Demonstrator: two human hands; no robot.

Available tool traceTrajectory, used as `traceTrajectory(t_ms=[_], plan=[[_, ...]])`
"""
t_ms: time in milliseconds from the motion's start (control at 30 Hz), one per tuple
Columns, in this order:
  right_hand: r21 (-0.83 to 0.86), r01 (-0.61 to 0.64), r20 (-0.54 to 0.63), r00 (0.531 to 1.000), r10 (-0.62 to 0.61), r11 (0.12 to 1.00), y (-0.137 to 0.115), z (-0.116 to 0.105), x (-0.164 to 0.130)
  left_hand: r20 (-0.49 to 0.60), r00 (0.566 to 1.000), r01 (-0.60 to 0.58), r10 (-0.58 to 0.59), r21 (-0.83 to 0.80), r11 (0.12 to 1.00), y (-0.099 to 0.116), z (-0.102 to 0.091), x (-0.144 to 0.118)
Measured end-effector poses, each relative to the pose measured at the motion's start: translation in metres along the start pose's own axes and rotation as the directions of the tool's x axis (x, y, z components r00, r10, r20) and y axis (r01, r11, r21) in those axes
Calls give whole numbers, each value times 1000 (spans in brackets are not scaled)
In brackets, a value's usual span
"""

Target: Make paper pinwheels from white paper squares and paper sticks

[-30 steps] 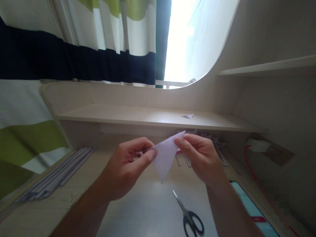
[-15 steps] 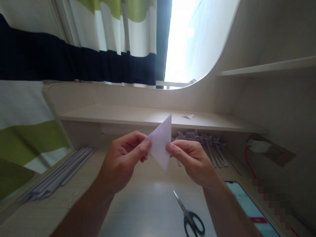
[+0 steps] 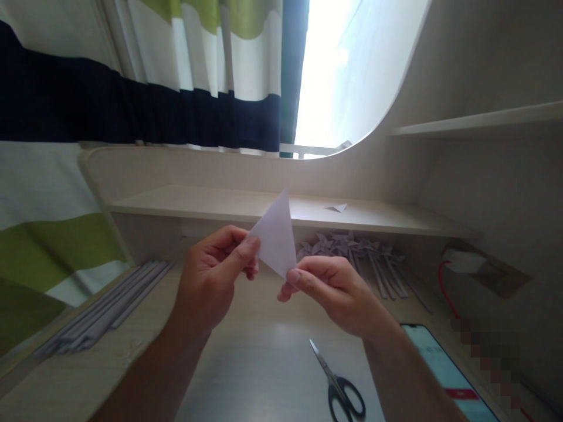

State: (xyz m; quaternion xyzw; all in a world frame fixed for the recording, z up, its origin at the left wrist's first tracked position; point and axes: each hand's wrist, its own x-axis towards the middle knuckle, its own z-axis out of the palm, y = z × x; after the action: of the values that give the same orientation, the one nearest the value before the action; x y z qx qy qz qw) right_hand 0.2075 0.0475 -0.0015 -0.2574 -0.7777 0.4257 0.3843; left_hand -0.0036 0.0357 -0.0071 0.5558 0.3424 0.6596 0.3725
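A white paper triangle point(image 3: 277, 237) is held upright above the desk, one tip pointing up. My left hand point(image 3: 213, 278) pinches its left corner between thumb and forefinger. My right hand point(image 3: 332, 287) pinches its lower right corner. Behind my right hand lies a pile of folded paper pinwheels on sticks point(image 3: 365, 252).
Black-handled scissors point(image 3: 338, 384) lie on the desk near the front. A phone point(image 3: 444, 369) with a lit screen lies at the right beside a red cable point(image 3: 442, 287). A bundle of grey paper sticks point(image 3: 105, 308) lies at the left. A small paper scrap point(image 3: 337, 207) rests on the shelf.
The paper triangle has been turned in my hands: its tip pointed down, now it points up. My right hand has dropped to the lower corner.
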Motion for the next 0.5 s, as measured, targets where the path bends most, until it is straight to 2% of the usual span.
traceTrajectory(t_ms=[133,267,333,400,500], plan=[[-29,-8,22,1000,9,1000,-2,-3,-2,-13,1000,-8,8,-8,1000,0,0,1],[46,-36,34,999,34,998,1,-5,-1,7,1000,-11,11,-13,1000,1,0,-1],[68,-2,-41,999,5,998,4,-3,1,70,997,8,-10,18,1000,1,2,-2],[77,48,-168,985,-35,996,7,-2,2,142,989,37,-47,72,997,0,4,-4],[60,71,-271,961,-52,996,9,-1,4,179,981,56,-75,107,993,-1,7,-4]])
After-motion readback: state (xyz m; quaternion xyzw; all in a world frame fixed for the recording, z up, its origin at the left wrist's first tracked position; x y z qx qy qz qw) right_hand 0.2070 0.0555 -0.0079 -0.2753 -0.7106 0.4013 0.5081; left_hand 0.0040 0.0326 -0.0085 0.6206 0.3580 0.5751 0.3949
